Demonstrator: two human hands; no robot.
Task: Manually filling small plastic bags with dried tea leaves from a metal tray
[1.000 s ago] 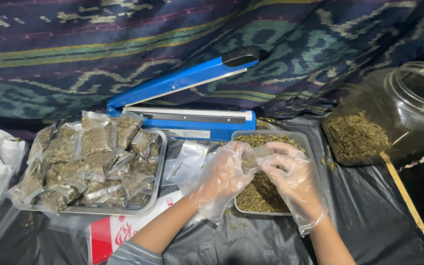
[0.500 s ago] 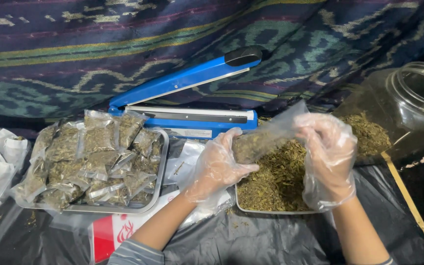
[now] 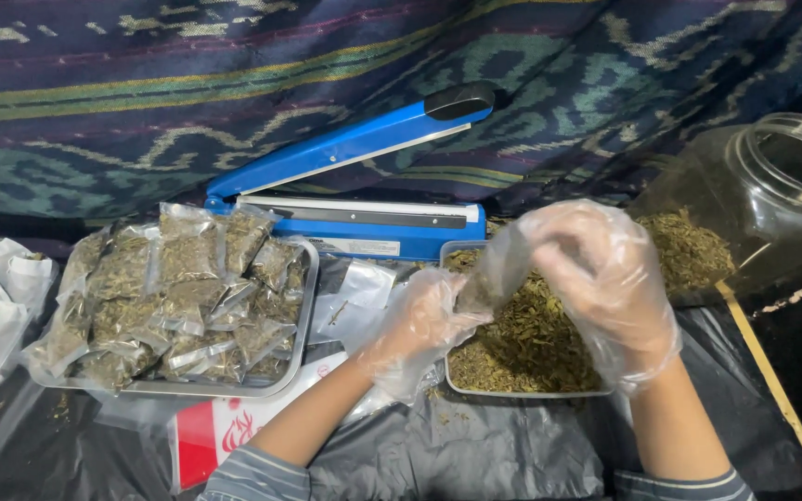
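Observation:
Both my hands wear loose clear plastic gloves. My left hand (image 3: 417, 327) grips the bottom of a small clear pouch (image 3: 492, 275) partly filled with dried green leaves. My right hand (image 3: 602, 278) pinches the pouch's top edge, holding it up over a metal tray (image 3: 522, 391) heaped with loose dried leaves (image 3: 531, 339).
A blue impulse sealer (image 3: 355, 186) with its arm raised stands behind the tray. At left a second metal tray (image 3: 301, 325) holds several filled pouches (image 3: 178, 297). Empty pouches (image 3: 350, 299) lie between the trays. A tipped clear jar (image 3: 744, 204) of leaves and a wooden stick (image 3: 772, 380) are at right.
My hands have come up out of the leaf tray. The right hand lifted the pouch's top upward while the left keeps hold of its bottom.

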